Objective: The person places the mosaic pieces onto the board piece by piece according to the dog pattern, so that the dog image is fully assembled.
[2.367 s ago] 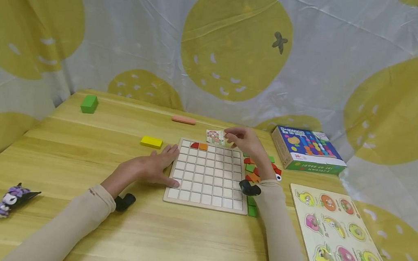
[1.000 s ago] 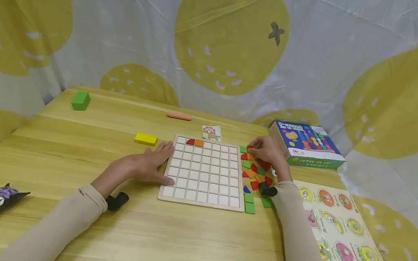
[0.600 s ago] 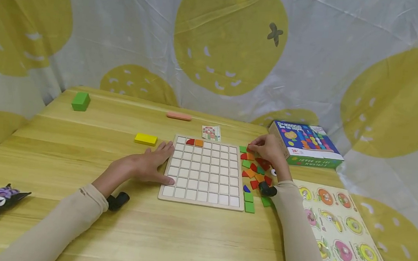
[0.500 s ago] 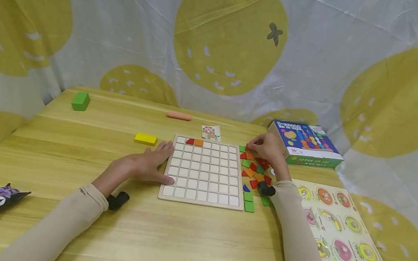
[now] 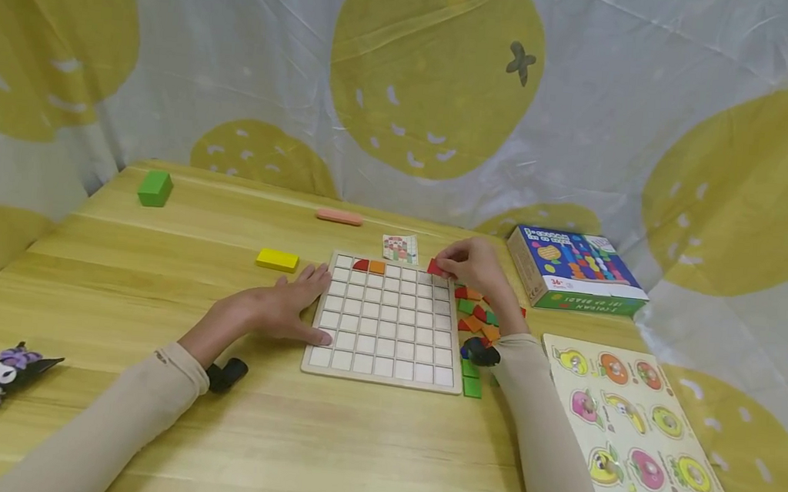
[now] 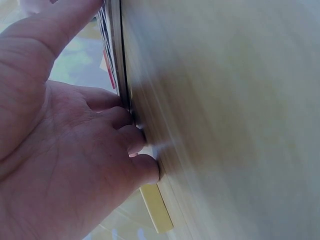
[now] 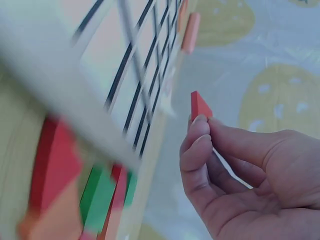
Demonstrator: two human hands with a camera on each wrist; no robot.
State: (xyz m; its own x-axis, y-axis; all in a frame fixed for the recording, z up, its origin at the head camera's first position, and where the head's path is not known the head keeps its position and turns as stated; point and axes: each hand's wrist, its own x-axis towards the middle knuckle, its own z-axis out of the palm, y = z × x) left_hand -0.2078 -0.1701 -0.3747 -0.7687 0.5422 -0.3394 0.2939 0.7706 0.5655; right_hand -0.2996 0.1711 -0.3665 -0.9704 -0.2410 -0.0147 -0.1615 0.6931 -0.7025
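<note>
Pale curtain (image 5: 277,51) with big yellow fruit prints hangs behind a wood-grain table (image 5: 323,441). Leftmost sits a doll (image 5: 4,377) in purple and black, well apart from everything; farther back stands a green block (image 5: 155,189). Next comes a yellow block (image 5: 277,259), lying just beyond the person's left hand (image 5: 285,311), whose spread, straight fingers rest along the left edge of a grid board (image 5: 388,323), thumb on its rim. Behind that lies a pink stick (image 5: 339,216). Two tiles fill cells in the board's far row: a red quarter-round (image 5: 361,265) and, touching it, an orange square (image 5: 378,267). Just past that edge lies a printed card (image 5: 401,248), too small to read. Near the board's far right corner, the right hand (image 5: 476,266) pinches a red tile (image 5: 435,267) between thumb and fingers, held up in the air. Its wrist and black camera (image 5: 481,352) partly hide the loose tiles (image 5: 474,324) beside the board. Behind, a blue-and-green box (image 5: 576,270) reads "36+" and, apparently, "5-COLUMN SET OF BEADS". Rightmost lies a fruit puzzle (image 5: 652,444).
</note>
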